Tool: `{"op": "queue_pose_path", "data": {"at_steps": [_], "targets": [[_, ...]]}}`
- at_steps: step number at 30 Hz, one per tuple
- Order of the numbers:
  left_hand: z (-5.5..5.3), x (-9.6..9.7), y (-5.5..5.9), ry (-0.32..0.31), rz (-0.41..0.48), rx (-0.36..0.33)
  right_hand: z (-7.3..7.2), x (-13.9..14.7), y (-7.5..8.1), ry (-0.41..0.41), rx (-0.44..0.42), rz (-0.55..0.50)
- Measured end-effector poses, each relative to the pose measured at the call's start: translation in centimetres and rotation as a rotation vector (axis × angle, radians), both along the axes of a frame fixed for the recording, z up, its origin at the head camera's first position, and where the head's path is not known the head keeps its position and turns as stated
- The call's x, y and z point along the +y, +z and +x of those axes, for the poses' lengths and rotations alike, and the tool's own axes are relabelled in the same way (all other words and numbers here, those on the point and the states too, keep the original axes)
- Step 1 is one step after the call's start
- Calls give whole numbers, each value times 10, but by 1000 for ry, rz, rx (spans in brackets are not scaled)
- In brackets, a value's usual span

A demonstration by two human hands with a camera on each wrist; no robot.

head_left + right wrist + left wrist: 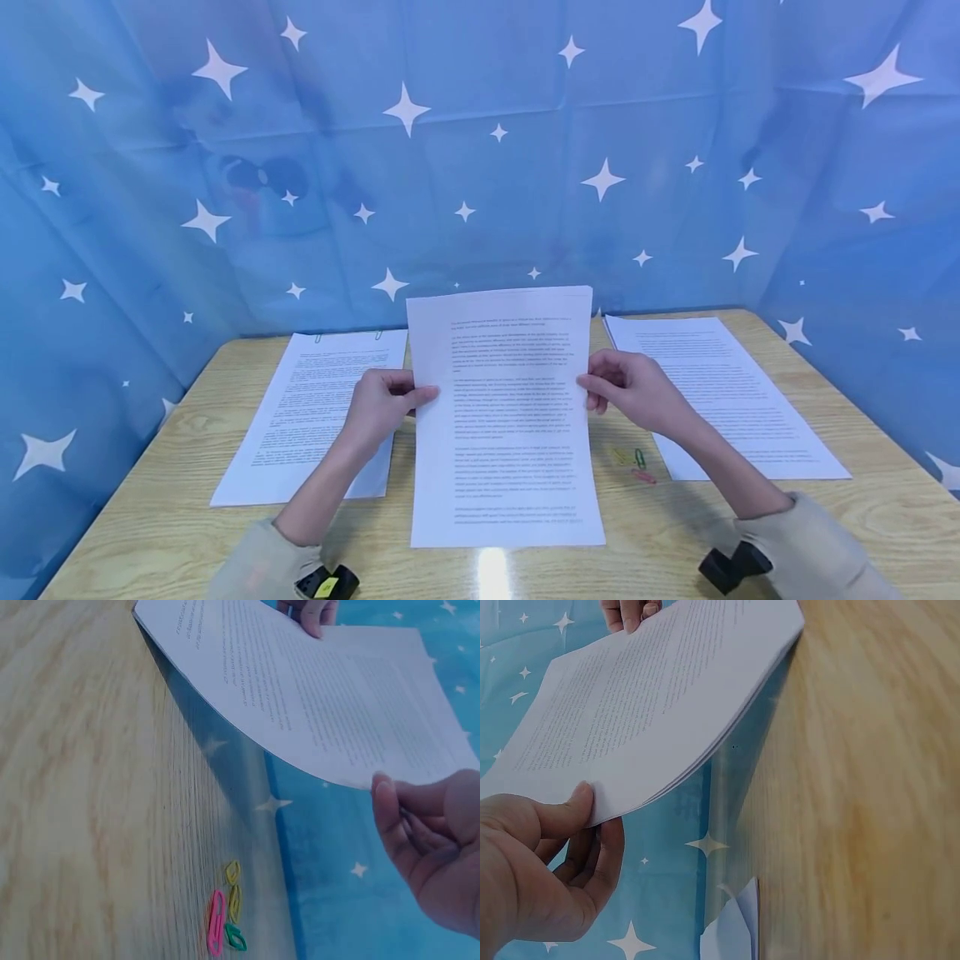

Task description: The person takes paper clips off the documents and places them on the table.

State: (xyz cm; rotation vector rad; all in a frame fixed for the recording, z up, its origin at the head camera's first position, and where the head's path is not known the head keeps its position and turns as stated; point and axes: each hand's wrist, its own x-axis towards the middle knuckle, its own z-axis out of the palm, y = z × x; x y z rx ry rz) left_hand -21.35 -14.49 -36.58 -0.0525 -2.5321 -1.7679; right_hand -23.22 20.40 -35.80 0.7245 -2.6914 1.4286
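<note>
A stack of printed paper sheets (506, 417) stands tilted up in front of me, its lower edge at the tabletop. My left hand (382, 408) pinches the stack's left edge, thumb on the printed face and fingers behind. On the opposite edge, my right hand (637, 387) holds it between thumb and fingers. Several layered sheet edges show in the left wrist view, where the stack (652, 712) bows slightly. Below my right hand lie paper clips: a pink one (642, 476), a green one (639, 458) and yellow ones (621, 456).
Left on the wooden table (172, 467) lies a printed stack (315, 408) with green paper clips (317, 338) on its top edge. Another printed stack (720, 383) lies at the right, partly under my right forearm. A blue star-patterned curtain (480, 167) hangs behind the table.
</note>
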Motion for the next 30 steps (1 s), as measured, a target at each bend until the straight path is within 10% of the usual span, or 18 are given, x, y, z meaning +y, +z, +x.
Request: {"op": "queue_pose_path", "data": {"at_steps": [30], "targets": [[-41,15,-2,31,-140,-73,-53,4,-14,-64,14,177]]}}
